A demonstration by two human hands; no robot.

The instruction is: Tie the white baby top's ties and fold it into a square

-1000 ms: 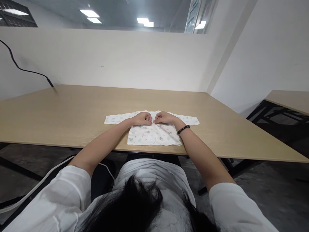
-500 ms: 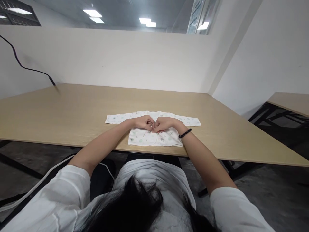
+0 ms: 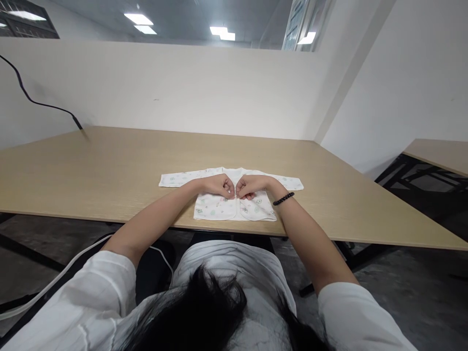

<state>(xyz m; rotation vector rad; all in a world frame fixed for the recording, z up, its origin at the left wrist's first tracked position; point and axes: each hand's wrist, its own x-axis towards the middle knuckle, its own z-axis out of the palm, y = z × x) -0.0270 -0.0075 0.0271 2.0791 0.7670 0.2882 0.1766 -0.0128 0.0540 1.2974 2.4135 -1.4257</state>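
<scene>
A small white long-sleeved baby shirt (image 3: 215,208) with a printed pattern lies spread on the table, its sleeves out to both sides and its hem toward me. Down its middle runs the front opening, whose two edges stand slightly apart near the hem. My left hand (image 3: 220,185) is closed in a pinch on the left front edge. Opposite it, my right hand (image 3: 251,186) pinches the right front edge, a small gap away. Both hands cover part of the shirt's chest. Any fastener between the fingertips is too small to make out.
The shirt rests near the front edge of a wooden table (image 3: 120,161). Behind it stands a white wall (image 3: 204,87) with a window above. A black cable (image 3: 47,104) hangs at the left. Another table (image 3: 438,151) stands at the far right.
My hands have moved slightly apart, my right hand shifting to the right. The two front edges of the shirt now show a gap near the hem.
</scene>
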